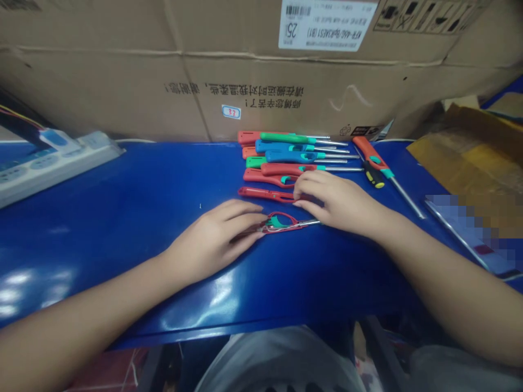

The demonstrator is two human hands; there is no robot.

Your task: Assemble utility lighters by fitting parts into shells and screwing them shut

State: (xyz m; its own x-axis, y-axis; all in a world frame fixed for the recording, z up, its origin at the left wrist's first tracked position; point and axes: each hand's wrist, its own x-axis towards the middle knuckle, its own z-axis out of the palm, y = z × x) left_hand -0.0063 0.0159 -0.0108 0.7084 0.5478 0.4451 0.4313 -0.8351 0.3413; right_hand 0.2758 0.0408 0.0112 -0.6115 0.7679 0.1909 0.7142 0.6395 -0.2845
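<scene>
An opened red gas lighter (pixel 300 224) lies on the blue table, its green trigger, thin wires and metal tube exposed. My left hand (pixel 216 237) closes around its handle end, hiding that part. Just behind it rests a loose red casing half (pixel 261 193). The fingers of my right hand (pixel 343 204) pinch the right end of this casing, which they partly cover. Several whole lighters in red, blue and green, such as a blue one (pixel 286 157), are piled behind my hands with their metal tubes pointing right.
A large cardboard box (pixel 122 98) walls off the back of the table (pixel 81 245). At left is a white power strip (pixel 53 163). To the right lie another red lighter (pixel 370 152), a black-and-yellow screwdriver (pixel 373 174) and brown packaging (pixel 469 147). A tiny screw (pixel 200 206) lies left of centre.
</scene>
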